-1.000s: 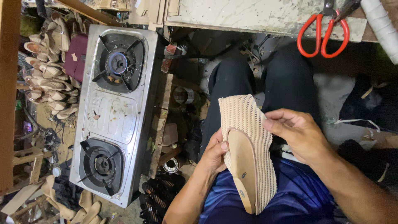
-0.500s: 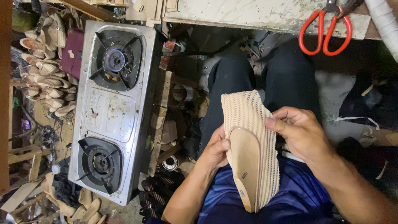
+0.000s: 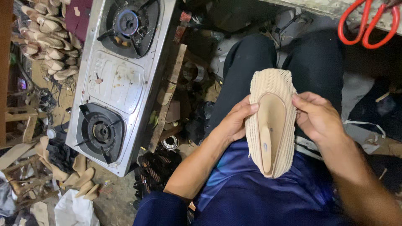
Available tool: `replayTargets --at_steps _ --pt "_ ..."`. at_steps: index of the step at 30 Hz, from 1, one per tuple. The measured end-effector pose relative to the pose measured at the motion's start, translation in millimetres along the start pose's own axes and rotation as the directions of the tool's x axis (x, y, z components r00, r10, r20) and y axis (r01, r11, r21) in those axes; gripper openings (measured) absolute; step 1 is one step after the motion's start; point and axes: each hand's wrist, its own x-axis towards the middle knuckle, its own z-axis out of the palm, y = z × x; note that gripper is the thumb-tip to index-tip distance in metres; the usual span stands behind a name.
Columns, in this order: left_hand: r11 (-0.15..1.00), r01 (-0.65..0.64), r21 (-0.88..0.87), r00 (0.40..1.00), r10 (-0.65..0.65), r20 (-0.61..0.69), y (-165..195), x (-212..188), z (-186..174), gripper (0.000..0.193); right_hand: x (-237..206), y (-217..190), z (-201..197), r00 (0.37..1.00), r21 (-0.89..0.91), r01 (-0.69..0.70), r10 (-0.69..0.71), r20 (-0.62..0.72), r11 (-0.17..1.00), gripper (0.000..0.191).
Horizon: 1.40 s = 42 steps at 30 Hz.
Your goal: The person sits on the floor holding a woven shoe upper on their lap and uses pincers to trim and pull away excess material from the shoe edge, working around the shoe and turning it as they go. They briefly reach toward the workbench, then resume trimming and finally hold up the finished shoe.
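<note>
A beige mesh shoe upper (image 3: 271,125), stretched over a tan sole form, rests bottom-up over my lap. My left hand (image 3: 233,121) grips its left edge with the thumb on the rim. My right hand (image 3: 318,118) holds the right edge, fingers curled against the mesh. The toe points away from me, toward my black trousers (image 3: 247,67).
A steel two-burner gas stove (image 3: 119,81) lies on the floor to my left. Piles of tan soles (image 3: 48,35) sit beyond it and more (image 3: 81,178) near its front corner. Red-handled scissors (image 3: 366,25) lie on a ledge at upper right. Wooden strips (image 3: 167,96) border the stove.
The view has come closer and shifted slightly. Both hands keep their hold on the shoe, which has turned a little more upright in my lap.
</note>
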Motion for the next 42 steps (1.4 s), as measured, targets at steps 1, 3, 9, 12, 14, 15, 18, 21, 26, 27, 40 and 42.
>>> replayTargets --at_steps 1,3,9,12,14,15,18,21,26,27,40,42 --pt "1.000 -0.021 0.024 1.000 0.021 0.005 0.3 -1.3 3.5 0.065 -3.6 0.0 -0.9 1.000 -0.002 0.002 -0.002 -0.002 1.000 0.007" --pt "0.998 -0.038 0.048 0.999 0.037 0.017 2.5 -3.5 10.9 0.062 -12.6 -0.8 -2.3 1.000 0.011 0.021 -0.021 0.004 1.000 0.006" --pt "0.997 -0.066 0.044 0.983 0.073 -0.169 2.5 -13.6 24.0 0.031 -35.1 -7.3 -9.7 0.992 0.043 0.120 -0.122 0.044 0.992 0.004" --pt "0.985 -0.169 0.029 0.947 0.171 -0.274 -5.2 -10.8 26.2 0.014 -40.6 -9.8 -10.8 0.989 0.017 0.136 -0.137 0.053 0.991 0.003" --pt "0.976 -0.219 0.012 0.927 0.212 -0.309 -9.0 -8.5 26.1 0.012 -43.3 -10.2 -10.3 0.988 -0.027 0.149 -0.147 0.053 0.989 0.003" --pt "0.975 -0.224 0.004 0.930 0.215 -0.298 -10.7 -8.7 25.9 0.012 -43.5 -9.7 -10.2 0.984 0.014 0.158 -0.159 0.081 0.987 0.004" --pt "0.974 -0.223 -0.035 0.939 0.205 -0.276 -13.5 -9.4 24.2 0.013 -42.2 -8.3 -11.0 0.975 0.107 0.160 -0.174 0.141 0.981 0.005" --pt "0.978 -0.180 -0.109 0.957 0.148 -0.249 -14.6 -8.9 20.7 0.012 -36.2 -7.8 -14.9 0.971 0.157 0.101 -0.131 0.200 0.982 0.006" --pt "0.964 -0.079 -0.253 0.996 0.064 -0.067 -16.9 -1.0 12.9 0.014 -27.2 -9.7 -23.2 0.928 0.220 -0.010 -0.073 0.366 0.975 0.010" --pt "0.969 -0.046 -0.241 0.999 0.046 -0.005 -16.8 0.4 11.4 0.025 -27.0 -10.6 -24.3 0.913 0.203 0.029 -0.108 0.393 0.979 0.010" --pt "0.880 0.405 -0.247 0.853 -0.267 0.448 -35.9 9.5 50.9 0.116 -50.8 -45.4 -6.6 0.862 0.096 -0.026 -0.026 0.507 0.995 0.036" --pt "0.887 0.374 -0.270 0.870 -0.235 0.433 -42.0 3.1 55.3 0.117 -56.0 -43.4 -0.9 0.841 0.119 -0.010 -0.056 0.538 0.993 0.040"
